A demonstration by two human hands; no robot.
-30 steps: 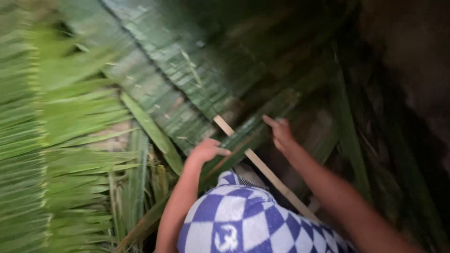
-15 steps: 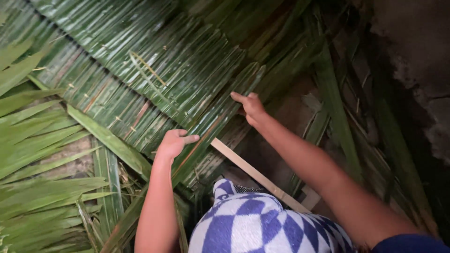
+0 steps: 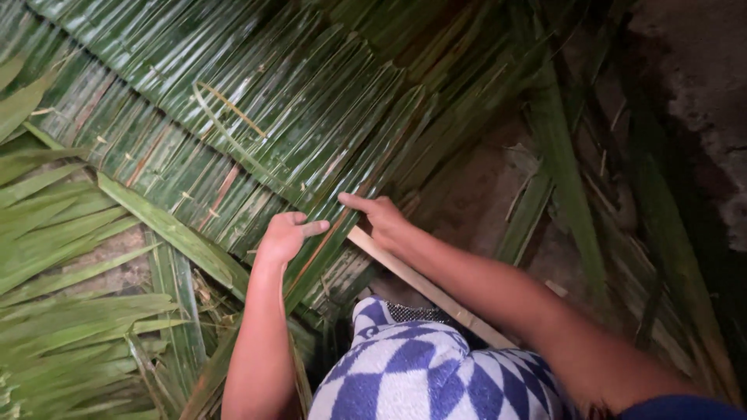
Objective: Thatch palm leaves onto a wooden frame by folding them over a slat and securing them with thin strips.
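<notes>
The woven leaf mat lay at 12 o'clock. Loose leaves lay at 9 o'clock. The wooden slat ran beneath the mat's near edge toward 5 o'clock.

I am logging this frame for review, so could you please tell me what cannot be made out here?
Head view only:
- Pale wooden slat: its far end is hidden under the right hand, its near end behind the forearm.
- Left hand: its palm faces the woven green palm-leaf panel, so any grip is unseen.
- Blue-and-white checked cloth: cut off by the bottom edge.
- Right side: too dark to read.
</notes>
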